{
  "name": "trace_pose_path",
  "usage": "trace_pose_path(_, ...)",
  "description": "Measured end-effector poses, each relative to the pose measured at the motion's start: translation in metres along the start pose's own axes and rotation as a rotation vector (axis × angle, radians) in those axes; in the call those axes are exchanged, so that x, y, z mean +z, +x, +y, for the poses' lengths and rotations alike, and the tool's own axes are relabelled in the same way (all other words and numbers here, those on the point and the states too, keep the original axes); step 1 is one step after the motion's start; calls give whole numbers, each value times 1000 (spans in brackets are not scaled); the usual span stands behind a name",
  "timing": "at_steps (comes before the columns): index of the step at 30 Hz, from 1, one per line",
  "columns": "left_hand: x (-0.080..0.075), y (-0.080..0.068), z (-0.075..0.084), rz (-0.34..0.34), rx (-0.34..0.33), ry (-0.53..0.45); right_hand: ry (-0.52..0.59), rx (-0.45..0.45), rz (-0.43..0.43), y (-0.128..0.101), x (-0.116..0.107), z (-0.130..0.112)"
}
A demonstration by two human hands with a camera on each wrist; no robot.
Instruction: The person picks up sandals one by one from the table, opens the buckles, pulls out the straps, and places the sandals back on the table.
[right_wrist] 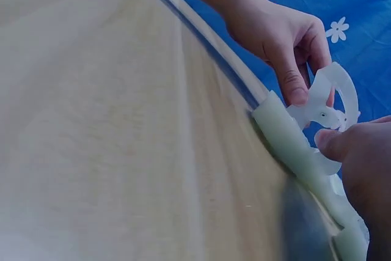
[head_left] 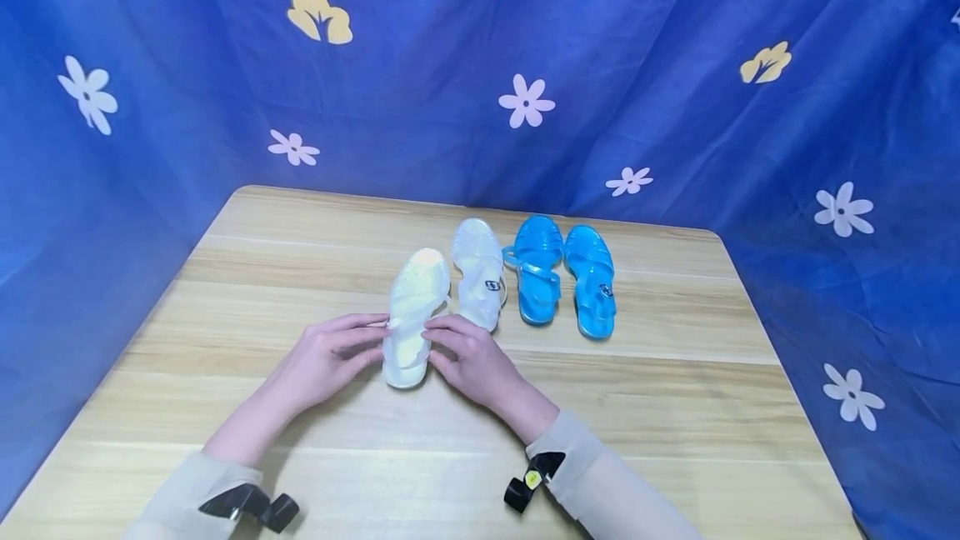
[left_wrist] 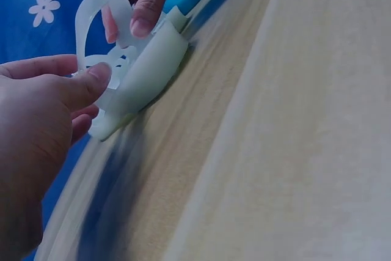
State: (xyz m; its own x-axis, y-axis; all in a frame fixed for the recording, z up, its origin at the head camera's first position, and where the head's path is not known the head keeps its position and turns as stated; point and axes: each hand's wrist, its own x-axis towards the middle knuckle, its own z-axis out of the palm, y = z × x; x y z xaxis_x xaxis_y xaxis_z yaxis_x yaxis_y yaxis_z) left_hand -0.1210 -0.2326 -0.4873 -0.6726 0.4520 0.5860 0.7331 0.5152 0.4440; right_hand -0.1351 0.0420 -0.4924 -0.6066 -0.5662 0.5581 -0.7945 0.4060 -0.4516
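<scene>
A white jelly sandal (head_left: 417, 290) rests on the table with its toe pointing away from me, held from both sides. My left hand (head_left: 330, 357) pinches its strap on the left; in the left wrist view the thumb (left_wrist: 98, 76) lies against that strap. From the other side, my right hand (head_left: 472, 361) grips the strap near the heel, fingertips close to the left ones. The ankle strap (left_wrist: 91, 13) arches up above the sole in the left wrist view. Just right of this sandal lies its white mate (head_left: 474, 252), partly behind my right fingers.
Two blue jelly sandals stand further right, one (head_left: 538, 240) with a strap sticking out left, the other (head_left: 588, 252) beside it. The wood-grain table (head_left: 675, 423) ends at a blue flowered curtain (head_left: 420, 107) behind and at both sides.
</scene>
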Motion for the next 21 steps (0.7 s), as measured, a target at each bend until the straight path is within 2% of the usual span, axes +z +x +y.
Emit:
trace_pose_path(4,-1,7,-7,-1,-22,1,-42,27,-16,8,0,4)
trace_pose_path(9,-1,14,-19,5,-16,-8,-120,48,-40,20,0,5)
trace_pose_path(15,0,22,-33,-12,-33,-64,-201,103,-37,30,3,7)
trace_pose_path(21,1,30,-42,-1,-57,-26,-249,153,-21,37,5,12)
